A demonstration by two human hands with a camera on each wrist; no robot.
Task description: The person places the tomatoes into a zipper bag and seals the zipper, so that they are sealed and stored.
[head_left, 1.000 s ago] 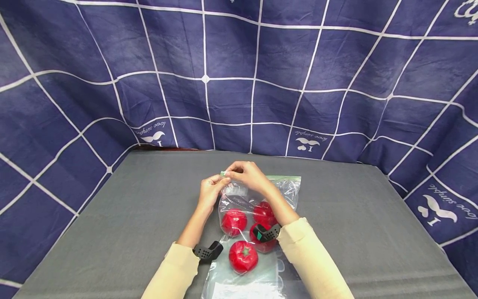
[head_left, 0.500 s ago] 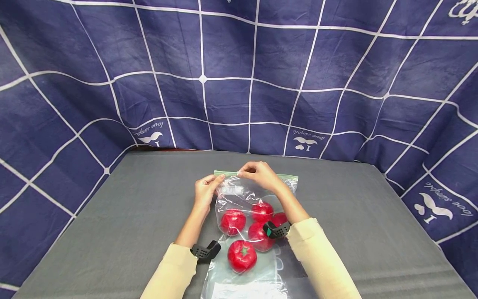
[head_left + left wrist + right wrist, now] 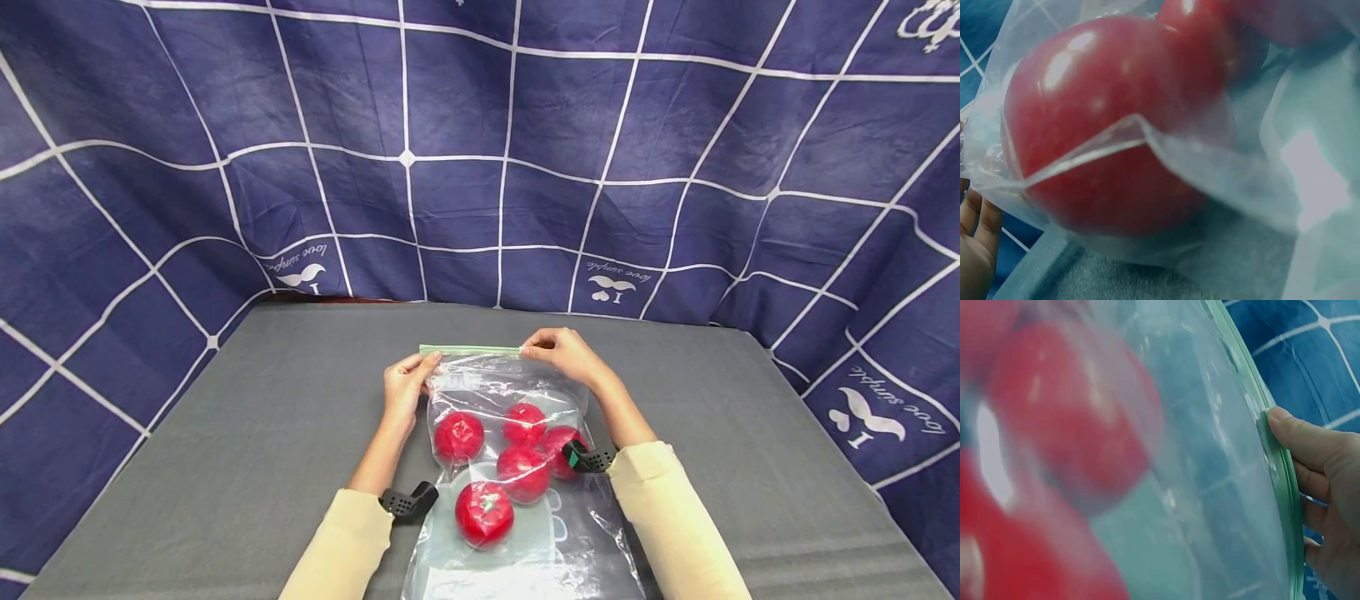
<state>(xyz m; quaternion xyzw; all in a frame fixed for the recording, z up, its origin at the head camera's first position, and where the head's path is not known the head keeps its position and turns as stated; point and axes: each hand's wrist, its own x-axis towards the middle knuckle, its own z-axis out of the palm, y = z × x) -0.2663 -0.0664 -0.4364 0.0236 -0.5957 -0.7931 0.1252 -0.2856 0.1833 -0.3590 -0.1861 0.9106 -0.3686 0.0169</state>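
Note:
A clear zip bag (image 3: pixel 480 383) with a green seal strip (image 3: pixel 472 349) along its top lies in front of me. Several red tomatoes (image 3: pixel 484 514) show through the plastic. My left hand (image 3: pixel 403 387) pinches the bag's top left corner between thumb and fingers. At the right part of the strip, my right hand (image 3: pixel 562 354) pinches what looks like a small white slider. In the right wrist view, the right thumb presses on the green strip with the fingers behind it. One tomato (image 3: pixel 1116 125) fills much of the left wrist view, behind folded plastic.
The bag lies on a grey cloth-covered table (image 3: pixel 315 417). A dark blue curtain (image 3: pixel 465 200) with white grid lines hangs behind and at both sides. Each wrist wears a black band, such as the left band (image 3: pixel 408 502).
My right hand has slid rightward along the seal strip, from beside the left hand to near the right end. The left hand has shifted slightly left, still holding its corner.

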